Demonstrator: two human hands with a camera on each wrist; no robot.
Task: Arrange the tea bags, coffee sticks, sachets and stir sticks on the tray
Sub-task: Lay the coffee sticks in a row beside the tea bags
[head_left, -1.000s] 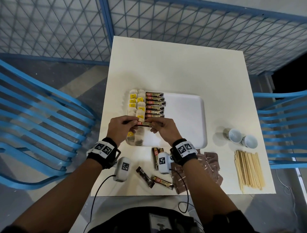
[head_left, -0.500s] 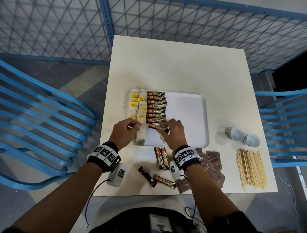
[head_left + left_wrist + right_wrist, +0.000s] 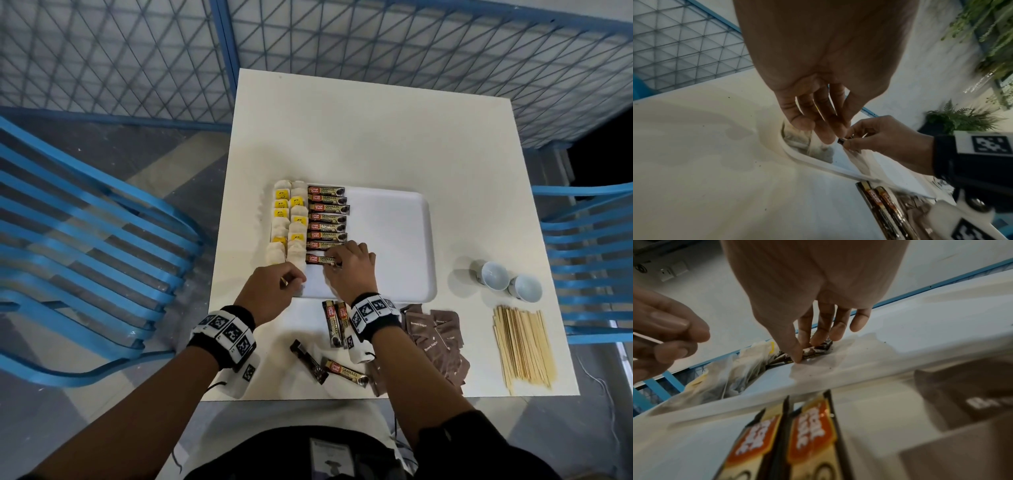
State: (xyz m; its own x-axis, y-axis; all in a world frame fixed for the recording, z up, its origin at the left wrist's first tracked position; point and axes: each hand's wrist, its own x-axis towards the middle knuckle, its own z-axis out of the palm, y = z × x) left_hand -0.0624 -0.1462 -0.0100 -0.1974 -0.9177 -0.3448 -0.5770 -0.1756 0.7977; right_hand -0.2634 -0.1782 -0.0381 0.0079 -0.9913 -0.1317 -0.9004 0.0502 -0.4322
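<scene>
A white tray [image 3: 394, 240] holds two columns of tea bags [image 3: 287, 219] at its left and a column of coffee sticks [image 3: 327, 219] beside them. My right hand [image 3: 334, 263] pinches the nearest coffee stick [image 3: 317, 259] and holds it down on the tray below that column; the right wrist view shows thumb and fingers [image 3: 797, 356] on it. My left hand [image 3: 294, 281] hovers at the tray's near left corner, fingers loosely curled, holding nothing I can see. Three more coffee sticks [image 3: 337, 323] lie on the table near me.
Brown sugar sachets [image 3: 435, 339] are piled at the near right, with a bundle of wooden stir sticks [image 3: 522, 346] further right. Two small white cups [image 3: 495, 275] stand beyond the sticks. Blue slatted chairs [image 3: 85, 257] flank the table; a mesh fence stands behind.
One second ago both hands held the coffee stick over the tray. The left hand has let go and drawn back to the tray's corner; the right has set the stick down below the column.
</scene>
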